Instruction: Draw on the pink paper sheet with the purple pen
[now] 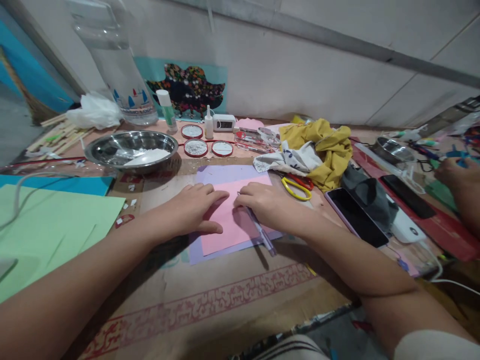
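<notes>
Right hand point(264, 202) grips the pen point(261, 230); can't make out if the nib's marking. Left hand point(193, 210): fingers spread, nothing held. Pink sheet point(228, 235) lies beneath both sets of fingers. Looks like pen work; next move calls for left fingers steadying it.

The left hand point(191, 207) spreads over pink paper point(228, 225) on purple paper point(228, 173), right hand point(264, 202) holding a pen point(263, 233).

A grey strip point(375, 54) crosses the pale wall point(300, 82) behind the table point(320, 204).
</notes>
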Demonstrator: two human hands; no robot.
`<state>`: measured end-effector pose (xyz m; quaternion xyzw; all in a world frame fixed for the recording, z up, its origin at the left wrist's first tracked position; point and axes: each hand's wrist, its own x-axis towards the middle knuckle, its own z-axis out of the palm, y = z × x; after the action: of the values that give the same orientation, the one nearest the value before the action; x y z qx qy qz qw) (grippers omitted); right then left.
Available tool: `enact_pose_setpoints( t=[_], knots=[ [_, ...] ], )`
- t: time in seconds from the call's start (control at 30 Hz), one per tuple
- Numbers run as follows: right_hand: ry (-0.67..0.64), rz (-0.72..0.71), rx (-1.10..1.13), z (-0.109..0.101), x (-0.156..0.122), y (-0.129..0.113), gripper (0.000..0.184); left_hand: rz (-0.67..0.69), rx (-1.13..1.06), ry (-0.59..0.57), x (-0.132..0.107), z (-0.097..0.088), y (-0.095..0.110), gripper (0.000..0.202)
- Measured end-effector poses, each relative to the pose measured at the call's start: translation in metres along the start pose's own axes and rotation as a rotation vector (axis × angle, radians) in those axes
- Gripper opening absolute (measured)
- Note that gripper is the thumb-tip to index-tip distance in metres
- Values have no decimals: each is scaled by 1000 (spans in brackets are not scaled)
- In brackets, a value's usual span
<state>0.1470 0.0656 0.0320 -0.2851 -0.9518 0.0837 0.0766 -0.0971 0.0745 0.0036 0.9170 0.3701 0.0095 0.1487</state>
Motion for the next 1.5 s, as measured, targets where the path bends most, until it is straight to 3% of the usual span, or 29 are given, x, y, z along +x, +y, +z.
enact_pose_setpoints(
  t=[0.1,0.23,0.47,0.6,0.8,0.93,1.1,1.27,1.5],
  knots=[
    [139,-86,92,23,8,-1,16,-21,-11,-2,0,-1,1,77],
    [206,-89,142,44,12,-2,16,-17,-24,-3,1,-1,2,78],
    [-20,-6,156,16,9,-9,23,-17,9,-10,1,0,0,81],
    [77,-48,114,21,11,-9,16,-5,-3,-4,0,0,0,81],
    [-32,39,133,14,10,-9,16,-12,10,-11,0,-1,1,79],
    [47,-21,94,16,10,-8,15,-17,-10,-12,0,-1,1,79],
    [-92,-27,-98,11,5,-15,16,-20,-2,-5,-1,0,0,80],
    [-78,-116,-186,7,7,-23,16,-5,-1,3,0,3,-2,82],
    [-130,-58,-245,3,6,-23,12,-17,-5,-7,1,1,0,81]
  ],
)
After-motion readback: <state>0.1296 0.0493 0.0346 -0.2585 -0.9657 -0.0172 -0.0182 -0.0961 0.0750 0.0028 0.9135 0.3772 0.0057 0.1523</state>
